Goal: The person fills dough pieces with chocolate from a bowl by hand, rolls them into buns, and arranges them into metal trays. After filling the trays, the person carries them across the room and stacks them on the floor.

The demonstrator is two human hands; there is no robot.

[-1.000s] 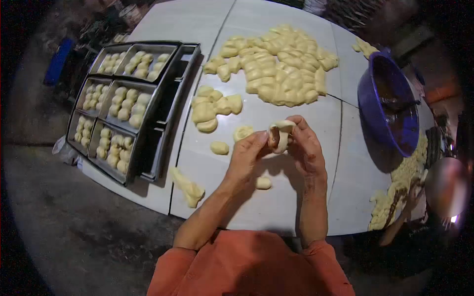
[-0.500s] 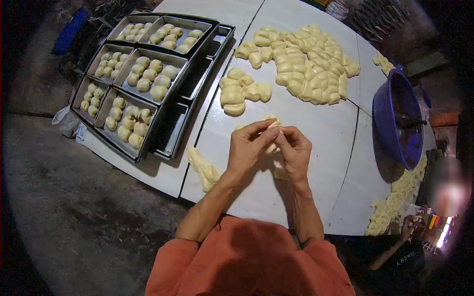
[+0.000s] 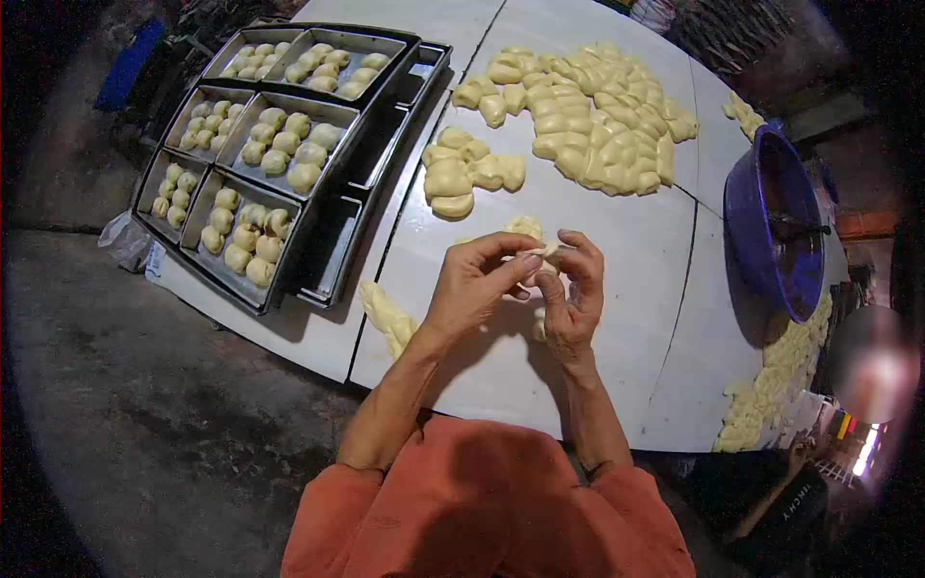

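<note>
Head view: we are holding a small dough piece (image 3: pixel 545 254) between our two hands above the white table (image 3: pixel 626 366). Our left hand (image 3: pixel 482 286) is pinching it between thumb and fingers, the dough lying at two o'clock from that palm. Our right hand (image 3: pixel 575 294) is closing thumb and fingers around its other side, the dough sitting at eleven o'clock; our fingers are partly hiding it. A dough strip (image 3: pixel 387 319) is lying at eight o'clock from our left hand, and a small dough cluster (image 3: pixel 466 173) at twelve. The large dough mass (image 3: pixel 602 130) is spreading at twelve o'clock from our right hand. We are seeing pans (image 3: pixel 229 164) holding dough balls at ten o'clock from our left hand, and a purple basin (image 3: pixel 747 226) standing between two and three from our right.
</note>
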